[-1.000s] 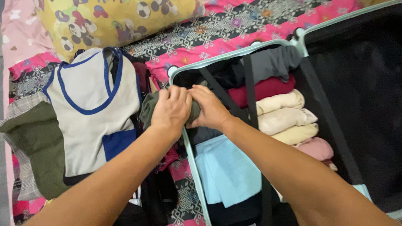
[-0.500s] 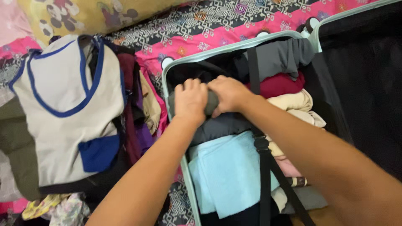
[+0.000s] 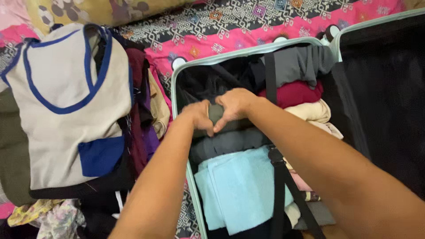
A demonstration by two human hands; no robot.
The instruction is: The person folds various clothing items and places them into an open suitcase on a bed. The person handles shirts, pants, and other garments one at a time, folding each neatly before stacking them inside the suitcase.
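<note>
Left hand (image 3: 199,116) curled over the near-left end of a rolled olive garment (image 3: 217,116), fingers bent down around it. Right hand (image 3: 234,105) clamped on the same roll from two o'clock, thumb and fingertips pressing into the cloth. Both gripping, neither spread flat. Roll sitting inside the open suitcase (image 3: 177,95), toward its ten o'clock corner, touching a dark grey folded piece (image 3: 228,144) just below at six o'clock. Further down at six, a light blue towel (image 3: 241,188). At three o'clock of the hands, a black strap (image 3: 271,71) running down, then a maroon roll (image 3: 294,94) and cream rolls (image 3: 312,110) stacked beside it. At one o'clock, a grey garment (image 3: 299,63) draped near the rim. Outside the case at nine o'clock, a beige top with blue trim (image 3: 66,106) on a clothes pile. To seat the roll well, probably best pressed down evenly with both palms, kept tight, tucked snug against the dark grey piece and clear of the strap.
</note>
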